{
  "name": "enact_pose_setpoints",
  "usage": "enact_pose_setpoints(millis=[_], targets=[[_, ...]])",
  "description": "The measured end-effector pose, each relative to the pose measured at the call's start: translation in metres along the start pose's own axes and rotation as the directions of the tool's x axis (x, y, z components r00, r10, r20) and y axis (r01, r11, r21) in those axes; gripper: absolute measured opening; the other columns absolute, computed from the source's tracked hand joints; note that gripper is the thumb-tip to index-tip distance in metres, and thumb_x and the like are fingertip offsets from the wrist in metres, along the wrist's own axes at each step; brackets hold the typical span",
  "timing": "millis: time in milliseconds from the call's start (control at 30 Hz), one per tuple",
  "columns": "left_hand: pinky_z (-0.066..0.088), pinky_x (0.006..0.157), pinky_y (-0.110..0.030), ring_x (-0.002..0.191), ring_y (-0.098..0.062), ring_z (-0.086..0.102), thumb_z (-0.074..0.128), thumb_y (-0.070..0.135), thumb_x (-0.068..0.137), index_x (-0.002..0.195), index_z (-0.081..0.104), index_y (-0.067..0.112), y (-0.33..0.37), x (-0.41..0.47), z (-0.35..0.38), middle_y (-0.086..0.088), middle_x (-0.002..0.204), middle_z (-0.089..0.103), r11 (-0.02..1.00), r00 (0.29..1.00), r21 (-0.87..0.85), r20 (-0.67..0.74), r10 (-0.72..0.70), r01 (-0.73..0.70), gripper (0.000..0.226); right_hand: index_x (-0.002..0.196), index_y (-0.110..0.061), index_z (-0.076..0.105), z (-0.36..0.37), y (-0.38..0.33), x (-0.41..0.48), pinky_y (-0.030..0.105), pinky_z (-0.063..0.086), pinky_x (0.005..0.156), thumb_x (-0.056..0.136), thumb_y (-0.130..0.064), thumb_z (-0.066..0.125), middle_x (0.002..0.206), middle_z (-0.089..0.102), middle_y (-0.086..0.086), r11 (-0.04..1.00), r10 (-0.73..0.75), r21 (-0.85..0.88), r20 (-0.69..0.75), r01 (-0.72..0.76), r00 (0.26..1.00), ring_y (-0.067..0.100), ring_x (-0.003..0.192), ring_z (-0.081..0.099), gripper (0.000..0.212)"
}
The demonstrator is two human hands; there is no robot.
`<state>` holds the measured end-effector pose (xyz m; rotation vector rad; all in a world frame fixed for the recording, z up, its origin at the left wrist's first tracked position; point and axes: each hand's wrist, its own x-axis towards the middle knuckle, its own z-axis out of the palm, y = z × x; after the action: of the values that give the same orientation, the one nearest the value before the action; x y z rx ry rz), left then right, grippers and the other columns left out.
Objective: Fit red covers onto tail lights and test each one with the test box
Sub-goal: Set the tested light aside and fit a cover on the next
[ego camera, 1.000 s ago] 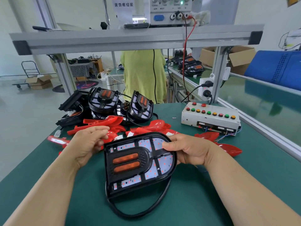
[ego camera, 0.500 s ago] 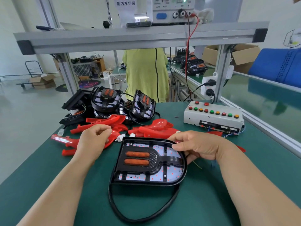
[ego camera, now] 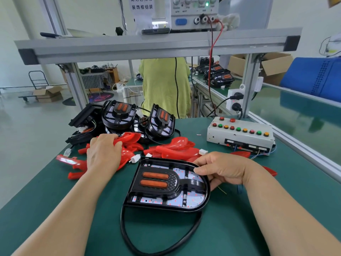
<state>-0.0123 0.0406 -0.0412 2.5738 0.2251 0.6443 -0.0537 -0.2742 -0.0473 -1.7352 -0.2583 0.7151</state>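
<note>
Flat on green desk (ego camera: 221, 228): black D-shaped plastic tail light (ego camera: 166, 185) with two orange lenses, rounded end at 3 o'clock gripped by right hand (ego camera: 223, 170), fingers curled over the rim. At 10 o'clock, left hand (ego camera: 104, 154) curled over glossy red plastic covers (ego camera: 175, 150), probably gripping one, though blurred. At 1 o'clock, grey test box (ego camera: 239, 134) with coloured buttons.

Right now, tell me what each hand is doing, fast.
Left hand: closed, gripping a red cover in the pile.
Right hand: closed, pinching the tail light by its rounded rim.
</note>
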Motion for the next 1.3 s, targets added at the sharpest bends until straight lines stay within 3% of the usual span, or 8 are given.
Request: enact_pose_setpoints(millis=[267, 467, 567, 700, 900, 1000, 1100, 1300], targets=[[0.046, 0.089, -0.035, 0.101, -0.014, 0.06, 0.067, 0.028, 0.092, 0.11, 0.073, 0.021, 0.032, -0.005, 0.018, 0.008, 0.105, 0.069, 0.956, 0.954, -0.192, 0.162, 0.253, -0.221, 0.021, 0.111, -0.011, 0.067, 0.0, 0.001, 0.0, 0.031, 0.062, 0.067, 0.098, -0.011, 0.057, 0.092, 0.074, 0.006, 1.0, -0.002, -0.002, -0.002, 0.002, 1.0, 0.018, 0.077, 0.072, 0.016], [0.049, 0.076, -0.025, 0.082, -0.007, 0.065, 0.075, 0.03, 0.086, 0.095, 0.068, 0.046, 0.042, 0.019, 0.02, 0.013, 0.091, 0.068, 0.931, 0.813, -0.309, 0.481, 0.328, -0.193, 0.02, 0.11, -0.011, 0.067, -0.001, 0.0, 0.0, 0.031, 0.062, 0.068, 0.098, -0.008, 0.056, 0.09, 0.075, 0.006, 1.0, 0.011, -0.004, 0.005, -0.011, 1.0, 0.017, 0.077, 0.072, 0.016], [0.057, 0.08, -0.034, 0.085, -0.012, 0.07, 0.077, 0.024, 0.086, 0.1, 0.072, 0.041, 0.05, 0.027, 0.022, 0.011, 0.088, 0.074, 0.934, 0.759, -0.311, 0.561, 0.331, -0.177, 0.022, 0.11, -0.011, 0.067, 0.0, 0.0, 0.001, 0.032, 0.062, 0.069, 0.099, -0.008, 0.056, 0.091, 0.075, 0.006, 1.0, 0.01, 0.002, 0.001, -0.01, 1.0, 0.018, 0.078, 0.072, 0.016], [0.045, 0.071, -0.018, 0.074, 0.005, 0.068, 0.08, 0.017, 0.082, 0.092, 0.072, 0.041, 0.061, 0.031, 0.022, 0.019, 0.083, 0.074, 0.933, 0.685, -0.311, 0.641, 0.347, -0.181, 0.027, 0.116, -0.007, 0.065, 0.0, 0.0, 0.001, 0.034, 0.062, 0.071, 0.099, -0.009, 0.056, 0.093, 0.074, 0.008, 1.0, 0.018, 0.007, -0.002, -0.018, 1.0, 0.02, 0.08, 0.072, 0.02], [0.055, 0.081, -0.034, 0.087, -0.009, 0.067, 0.084, 0.024, 0.078, 0.088, 0.072, 0.038, 0.065, 0.029, 0.03, 0.012, 0.092, 0.069, 0.95, 0.678, -0.167, 0.668, 0.306, -0.264, 0.021, 0.112, -0.005, 0.067, -0.002, 0.001, 0.0, 0.031, 0.061, 0.076, 0.086, -0.02, 0.071, 0.095, 0.073, 0.009, 0.998, 0.011, 0.056, 0.056, -0.014, 0.998, 0.02, 0.083, 0.071, 0.031], [0.051, 0.072, -0.029, 0.081, -0.015, 0.068, 0.082, 0.025, 0.08, 0.081, 0.073, 0.039, 0.061, 0.027, 0.026, 0.01, 0.082, 0.071, 0.946, 0.704, -0.194, 0.633, 0.322, -0.259, 0.017, 0.11, -0.009, 0.067, -0.005, 0.003, -0.003, 0.032, 0.06, 0.084, 0.086, 0.0, 0.067, 0.099, 0.074, 0.004, 0.999, -0.011, 0.053, 0.117, 0.005, 0.993, 0.018, 0.089, 0.071, 0.026], [0.056, 0.076, -0.044, 0.083, -0.033, 0.068, 0.077, 0.023, 0.084, 0.082, 0.075, 0.042, 0.054, 0.025, 0.014, 0.003, 0.084, 0.073, 0.932, 0.739, -0.231, 0.569, 0.361, -0.278, 0.019, 0.116, -0.009, 0.062, -0.005, 0.002, -0.005, 0.034, 0.059, 0.088, 0.079, 0.006, 0.072, 0.101, 0.072, 0.002, 0.999, -0.036, 0.029, 0.117, 0.033, 0.993, 0.016, 0.091, 0.07, 0.041], [0.039, 0.075, -0.022, 0.082, 0.005, 0.06, 0.07, 0.018, 0.09, 0.082, 0.072, 0.046, 0.035, 0.012, -0.013, 0.024, 0.088, 0.066, 0.857, 0.803, -0.408, 0.366, 0.471, -0.316, 0.03, 0.118, -0.008, 0.063, 0.001, -0.002, 0.0, 0.027, 0.058, 0.07, 0.071, -0.006, 0.069, 0.1, 0.072, 0.003, 0.957, -0.171, 0.231, -0.039, 0.175, 0.984, 0.014, 0.085, 0.069, 0.047]])
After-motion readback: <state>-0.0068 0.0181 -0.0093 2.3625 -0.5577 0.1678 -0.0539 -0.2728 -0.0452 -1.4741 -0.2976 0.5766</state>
